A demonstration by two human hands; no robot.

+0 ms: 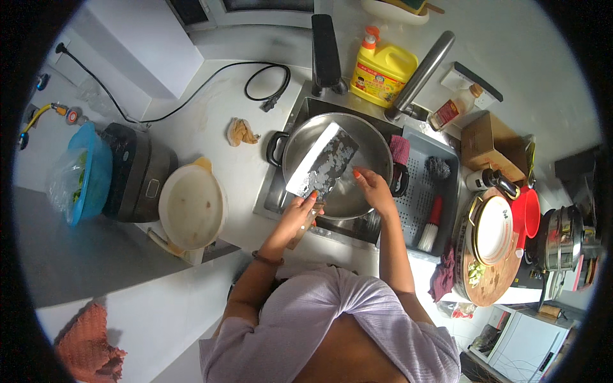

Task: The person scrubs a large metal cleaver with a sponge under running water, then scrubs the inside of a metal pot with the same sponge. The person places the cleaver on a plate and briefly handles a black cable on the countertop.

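My left hand (298,216) grips the wooden handle (302,233) of a Chinese cleaver. Its broad blade (328,163) is held tilted over a stainless steel pot (366,129), with pale patches across the dark face and a bright edge strip on the left. My right hand (374,191) hangs over the right part of the pot, its fingertips near the blade but apart from it. I see nothing in that hand; its lower fingers are partly hidden. The two-handled pot sits in the metal sink (275,191).
A grey draining basket (409,220) right of the pot holds a steel scourer (437,167) and a brush (432,222). Behind stand the faucet (424,72) and a yellow detergent jug (383,72). A round chopping board (498,282) bears plates. Left are a pale basin (192,208) and a black cord (210,79).
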